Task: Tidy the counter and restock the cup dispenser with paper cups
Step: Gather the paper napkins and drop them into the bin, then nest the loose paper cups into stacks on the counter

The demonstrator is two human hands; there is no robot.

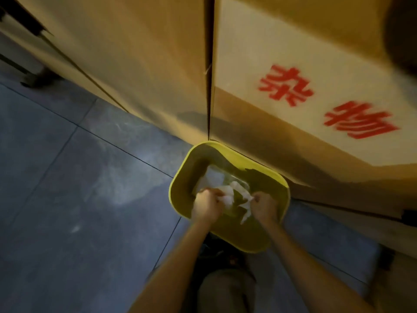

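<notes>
White label [311, 102] on the right cabinet door [282, 53], two large red characters reading 杂物, blurred but legible; no other writing seen. Left door [135, 64] plain tan, a dark vertical seam between the two doors running down to the bin. Yellow bin [180, 177] stands on the grey tiled floor [67, 177], its far rim touching or just beside the cabinet base right under that seam. Inside the bin: clear plastic [216, 177] and pale scraps, details smeared by motion. Both hands are over the bin's near half. Left hand [206, 207] closed in a fist, fingers pressed together around crumpled white paper [228, 195]. Right hand [266, 207] also closed, fingers pinching a strip of the same white paper, which hangs down toward the near rim. No cups or dispenser in view. Floor to the left of the bin is open tile, with dark furniture legs [38, 75] at the far left; to the right the cabinet base closes in near the bin's right rim.
</notes>
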